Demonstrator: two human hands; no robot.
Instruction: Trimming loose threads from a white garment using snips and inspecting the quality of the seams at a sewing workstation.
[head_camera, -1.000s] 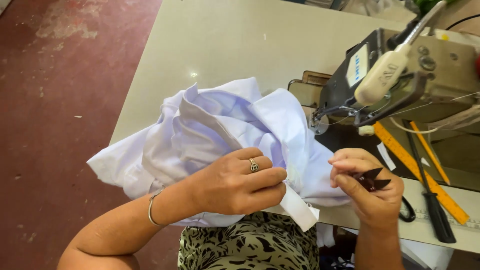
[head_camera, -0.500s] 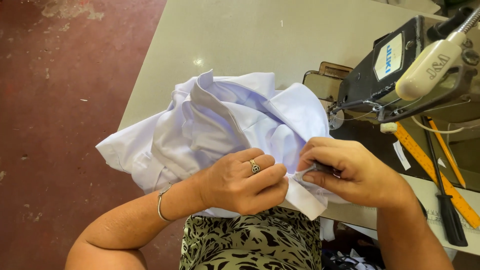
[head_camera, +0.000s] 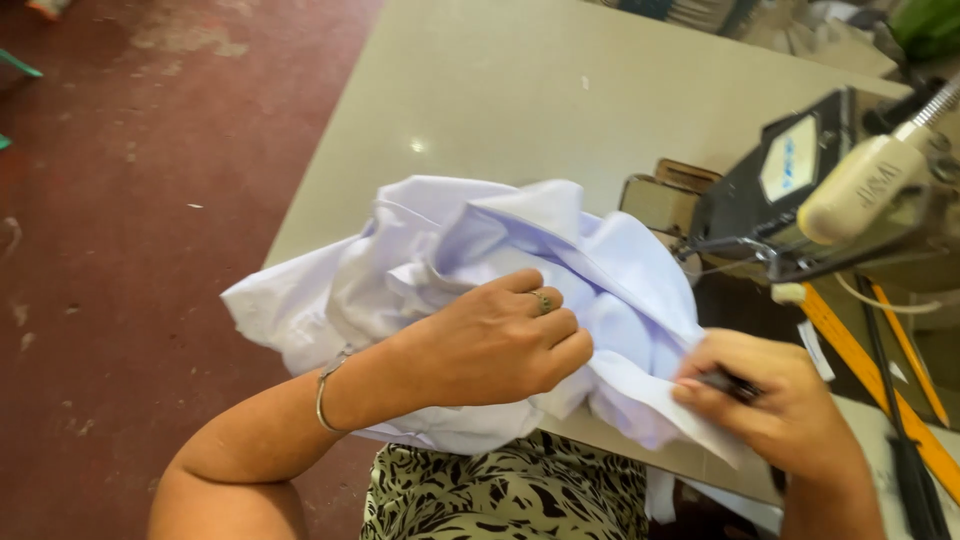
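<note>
our left hand (head_camera: 490, 345) grips the white cloth (head_camera: 450, 270); right hand (head_camera: 775, 400) pinches its edge, holding dark snips (head_camera: 730, 383), beside the sewing machine (head_camera: 820, 190).

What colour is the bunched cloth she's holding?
The cloth is plain white with a faint bluish tinge, no print, seen in the head view.

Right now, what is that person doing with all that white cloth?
A person sits at a sewing table. Their left hand grips a bunched-up white garment at the table's edge. Their right hand pinches one edge of it and holds a small dark tool. The sewing machine stands just beside.
</note>
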